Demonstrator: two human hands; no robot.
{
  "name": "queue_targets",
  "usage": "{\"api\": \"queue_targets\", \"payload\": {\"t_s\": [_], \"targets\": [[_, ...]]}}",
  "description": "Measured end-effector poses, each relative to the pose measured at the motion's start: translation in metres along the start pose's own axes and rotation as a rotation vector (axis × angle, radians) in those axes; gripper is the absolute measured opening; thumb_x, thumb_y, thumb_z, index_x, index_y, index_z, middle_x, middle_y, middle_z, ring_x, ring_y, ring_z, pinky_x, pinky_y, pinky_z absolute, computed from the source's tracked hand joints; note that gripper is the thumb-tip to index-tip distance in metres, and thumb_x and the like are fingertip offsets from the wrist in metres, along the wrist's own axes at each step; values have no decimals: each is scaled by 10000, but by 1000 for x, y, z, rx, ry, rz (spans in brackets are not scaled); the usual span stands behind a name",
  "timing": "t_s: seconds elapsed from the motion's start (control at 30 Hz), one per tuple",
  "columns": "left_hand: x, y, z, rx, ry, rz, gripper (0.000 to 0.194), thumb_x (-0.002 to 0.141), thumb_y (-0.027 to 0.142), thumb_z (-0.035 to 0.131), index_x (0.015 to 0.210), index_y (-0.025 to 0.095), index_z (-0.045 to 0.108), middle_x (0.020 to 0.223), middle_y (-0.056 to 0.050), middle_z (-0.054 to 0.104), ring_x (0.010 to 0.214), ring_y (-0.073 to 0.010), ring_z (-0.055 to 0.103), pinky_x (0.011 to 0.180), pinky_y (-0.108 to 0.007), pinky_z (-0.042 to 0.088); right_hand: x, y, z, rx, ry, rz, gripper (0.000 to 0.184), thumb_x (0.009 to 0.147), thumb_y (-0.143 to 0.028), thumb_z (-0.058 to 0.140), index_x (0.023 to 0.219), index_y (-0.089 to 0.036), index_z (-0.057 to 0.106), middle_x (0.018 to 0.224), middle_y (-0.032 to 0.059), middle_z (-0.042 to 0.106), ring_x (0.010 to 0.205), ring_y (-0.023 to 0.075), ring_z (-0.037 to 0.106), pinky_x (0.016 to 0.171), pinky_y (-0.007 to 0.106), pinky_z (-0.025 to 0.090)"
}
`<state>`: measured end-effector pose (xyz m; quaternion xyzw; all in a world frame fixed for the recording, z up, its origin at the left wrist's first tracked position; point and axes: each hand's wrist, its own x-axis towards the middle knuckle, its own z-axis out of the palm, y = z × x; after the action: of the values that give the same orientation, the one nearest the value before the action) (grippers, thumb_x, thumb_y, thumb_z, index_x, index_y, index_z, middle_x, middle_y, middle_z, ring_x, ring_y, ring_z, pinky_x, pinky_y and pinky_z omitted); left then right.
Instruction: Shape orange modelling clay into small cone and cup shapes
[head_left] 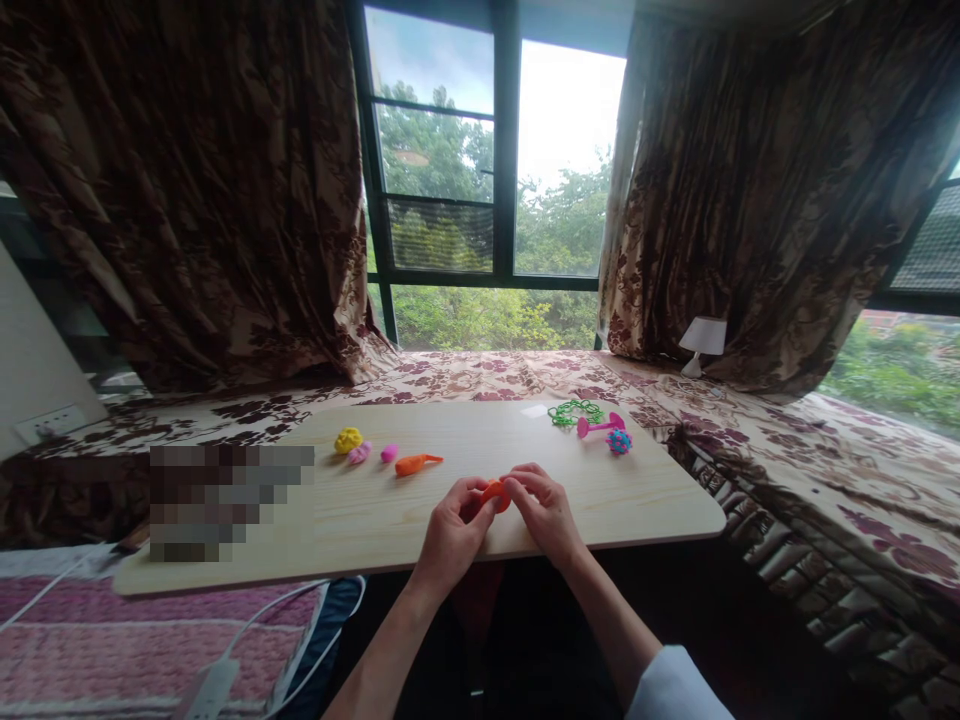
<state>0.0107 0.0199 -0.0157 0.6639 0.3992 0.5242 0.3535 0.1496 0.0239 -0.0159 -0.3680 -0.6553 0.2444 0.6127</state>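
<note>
Left hand [454, 530]: fingertips closed on the orange ring [496, 495]; exact shape partly hidden.
Right hand [546, 512]: fingertips closed on the ring's other side.
Ring: between both hands, over the near edge of the table [360, 520].
Drop risk: a slipping pinch could send it off that edge.
Damage risk: uneven pull could deform it, if soft.
Roll risk: a knocked table could set the spiky ball [619, 442] moving.
Snag risk: green string [576, 413] lies close by the pink dumbbell [595, 427]; dragging one could disturb the other.
</note>
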Motion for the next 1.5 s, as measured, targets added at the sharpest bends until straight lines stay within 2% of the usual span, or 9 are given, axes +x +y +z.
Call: {"api": "queue_targets", "payload": {"t_s": [0.13, 0.3, 0.4, 0.5, 0.73, 0.87, 1.1, 1.3, 1.5], "targets": [[0, 1, -1, 10, -8, 2, 228, 739, 345, 539, 914, 200, 548, 703, 17, 630, 656, -126, 577, 607, -218, 427, 0, 3, 1, 9, -11, -9, 149, 792, -264, 547, 865, -212, 664, 830, 29, 560, 779, 153, 550, 652, 260, 451], [0, 1, 0, 38, 13, -1, 229, 739, 351, 538, 905, 194, 558, 704, 16, 620, 653, -124, 570, 615, -224, 428, 0, 0, 0, -2, 17, -15, 208, 839, -272, 474, 818, -194, 666, 794, 31, 563, 774, 149, 547, 681, 263, 443], [0, 1, 0, 21, 25, 0, 228, 737, 359, 539, 892, 192, 550, 730, 9, 624, 669, -128, 578, 621, -229, 433, 0, -1, 0, 1, 9, -8, 174, 827, -264, 494, 827, -194, 654, 809, 31, 565, 774, 149, 553, 666, 258, 449], [0, 2, 0, 10, 4, 1, 231, 738, 362, 537, 897, 194, 538, 715, 11, 623, 669, -132, 583, 611, -228, 431, -1, 0, 1, 7, -13, -16, 128, 803, -248, 529, 822, -194, 645, 819, 28, 562, 754, 144, 557, 650, 257, 455], [-1, 4, 0, -29, -13, -19, 231, 741, 366, 527, 896, 194, 527, 738, -1, 640, 678, -139, 596, 632, -243, 443, 0, 0, 1, -9, 17, -9, 198, 840, -275, 469, 828, -194, 649, 804, 33, 571, 775, 149, 553, 669, 263, 454], [0, 3, 0, -17, -13, -17, 242, 743, 367, 524, 917, 199, 524, 708, 11, 626, 661, -134, 589, 622, -243, 445, 0, 0, 1, 7, -4, -5, 142, 807, -269, 521, 825, -196, 642, 818, 25, 567, 763, 143, 557, 660, 256, 458], [2, -2, 0, 82, 75, 23, 224, 715, 362, 557, 875, 206, 571, 795, -6, 618, 762, -147, 583, 724, -278, 457, 0, 1, 1, -13, 31, -9, 205, 844, -271, 463, 823, -192, 651, 799, 35, 563, 773, 148, 540, 670, 266, 448], [1, 0, 0, 31, 34, 0, 237, 729, 342, 537, 925, 208, 559, 820, -12, 620, 776, -151, 584, 706, -268, 460, 0, 1, 1, 6, 10, -17, 121, 791, -257, 538, 811, -196, 640, 826, 29, 560, 777, 149, 547, 661, 264, 459], [1, -3, 0, 45, 23, 16, 203, 734, 320, 541, 906, 213, 560, 758, 8, 614, 728, -134, 577, 693, -246, 446, 0, 1, 1, 0, 32, -12, 182, 835, -259, 478, 797, -193, 643, 801, 27, 558, 774, 148, 547, 669, 264, 446]]}}
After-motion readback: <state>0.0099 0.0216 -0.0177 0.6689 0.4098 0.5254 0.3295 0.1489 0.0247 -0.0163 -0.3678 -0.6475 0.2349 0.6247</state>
